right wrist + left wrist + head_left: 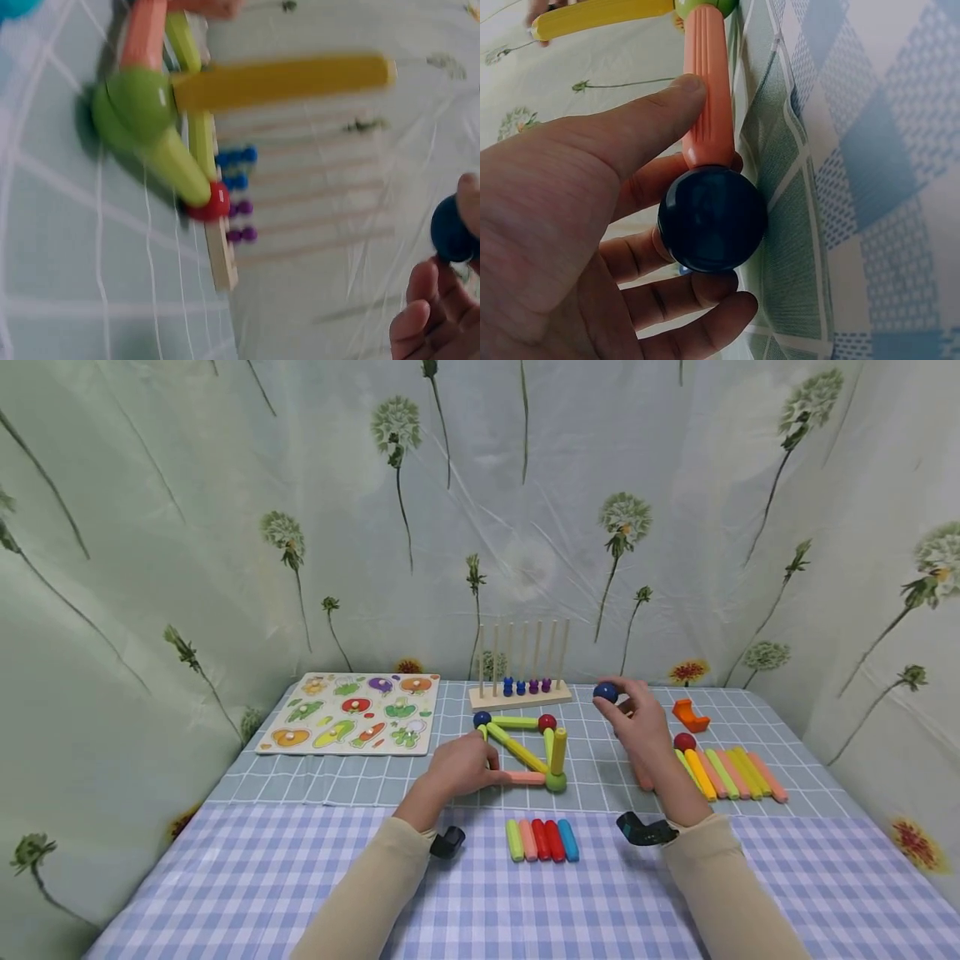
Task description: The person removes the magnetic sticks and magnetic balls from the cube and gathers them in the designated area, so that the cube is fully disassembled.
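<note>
I see the left hand [461,764] pinching the pink rod [525,777], thumb against finger, with its other fingers loosely bent by the dark blue ball [712,219] on the rod's end; in my head view the hand hides that ball. The rod's long axis runs left to right, low over the table [225,877], into the green ball [556,782], where the yellow rod [558,750] points upright. Further right, my right hand [641,722] pinches the raised ball [606,693], thumb and fingertips parted around it; the right wrist view cuts that hand off.
</note>
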Motion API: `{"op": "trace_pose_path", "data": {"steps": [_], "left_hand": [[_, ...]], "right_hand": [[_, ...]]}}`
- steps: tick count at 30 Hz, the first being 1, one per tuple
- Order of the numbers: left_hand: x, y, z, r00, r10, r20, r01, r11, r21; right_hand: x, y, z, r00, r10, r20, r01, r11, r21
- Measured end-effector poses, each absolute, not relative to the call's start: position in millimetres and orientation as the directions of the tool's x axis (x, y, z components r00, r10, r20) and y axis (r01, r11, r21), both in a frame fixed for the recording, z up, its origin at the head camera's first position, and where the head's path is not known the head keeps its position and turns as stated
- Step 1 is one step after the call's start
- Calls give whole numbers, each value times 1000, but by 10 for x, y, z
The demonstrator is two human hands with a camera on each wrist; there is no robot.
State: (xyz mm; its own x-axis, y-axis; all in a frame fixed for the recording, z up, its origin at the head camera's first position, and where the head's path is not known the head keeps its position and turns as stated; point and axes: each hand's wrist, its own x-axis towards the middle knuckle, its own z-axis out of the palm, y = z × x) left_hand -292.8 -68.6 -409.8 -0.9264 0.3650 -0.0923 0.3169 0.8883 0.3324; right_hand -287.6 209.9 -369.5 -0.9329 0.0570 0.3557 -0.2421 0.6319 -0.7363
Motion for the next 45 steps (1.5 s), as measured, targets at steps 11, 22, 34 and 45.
{"op": "trace_pose_path", "data": {"steps": [11, 22, 34, 45], "left_hand": [[-2925, -664, -4126, -910, 406, -83, 365, 880, 305], [-2927, -668, -4157, -912, 403, -72, 368, 884, 289], [-2970, -653, -4170, -922, 380, -78, 338, 887, 315], [-2982, -716, -4165, -918, 384, -97, 310, 849, 428]], "right_hand": [[-3229, 2884, -3842, -973, 125, 194, 7, 855, -519], [-3455, 3085, -3994, -997, 57, -54, 69, 965, -252], [-3346, 3073, -4028, -981, 143, 128, 84, 921, -381], [-2944, 2571, -3679, -916, 179, 358, -112, 744, -659]]}}
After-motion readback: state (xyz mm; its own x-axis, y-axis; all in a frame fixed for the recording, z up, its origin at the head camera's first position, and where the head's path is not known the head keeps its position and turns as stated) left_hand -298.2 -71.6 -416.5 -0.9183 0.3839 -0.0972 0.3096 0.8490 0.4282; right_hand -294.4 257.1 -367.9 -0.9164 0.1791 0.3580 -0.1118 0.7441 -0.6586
